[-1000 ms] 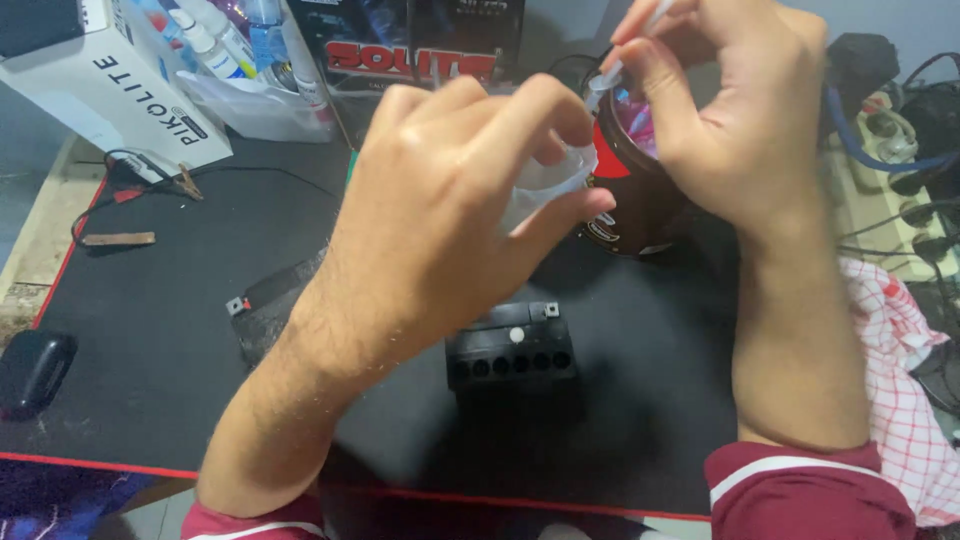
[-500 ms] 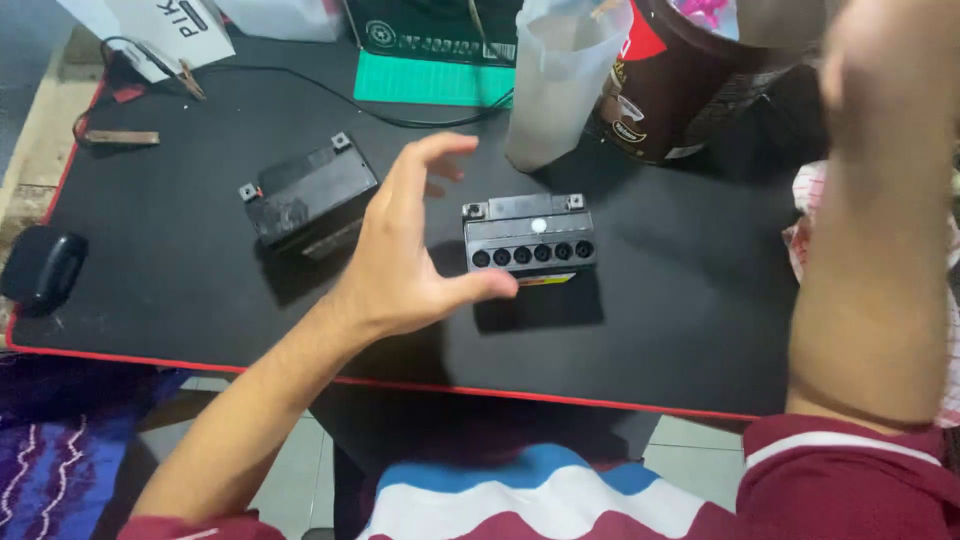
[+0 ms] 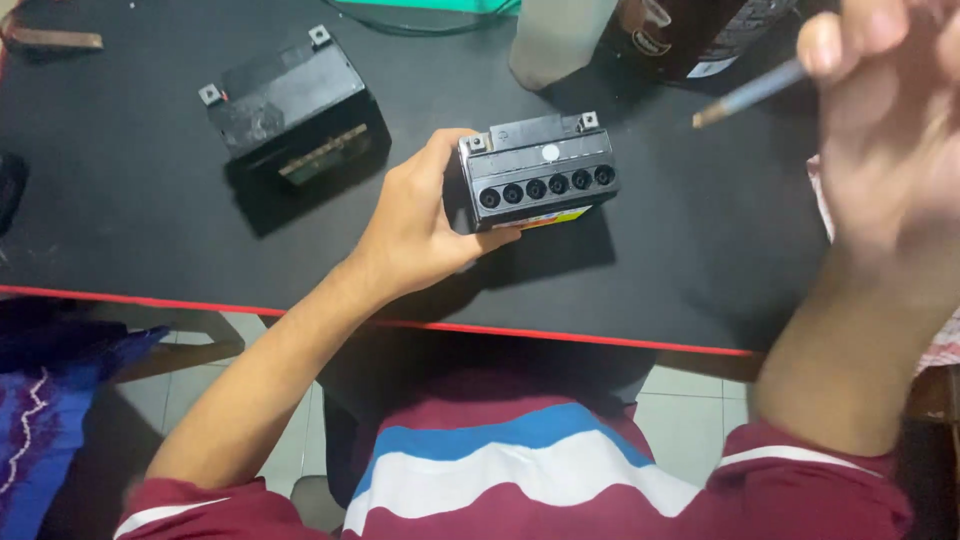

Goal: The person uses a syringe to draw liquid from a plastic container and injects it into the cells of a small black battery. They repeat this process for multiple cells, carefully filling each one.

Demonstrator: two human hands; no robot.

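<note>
1. Where the black mat (image 3: 150,220) with its red edge covers the bench, a second boxy black battery (image 3: 290,100) sits at far left, untouched, with two metal terminals at its corners.
2. The left hand (image 3: 420,225) wraps the left end of a small black battery (image 3: 540,170); its fingers are curled and clamped on the case, thumb under the front edge.
3. That battery has a row of six round holes along a matte plastic face.
4. The right hand (image 3: 890,130), raised and blurred, pinches a thin blue stick (image 3: 750,92) between closed fingers, well apart from the battery.
</note>
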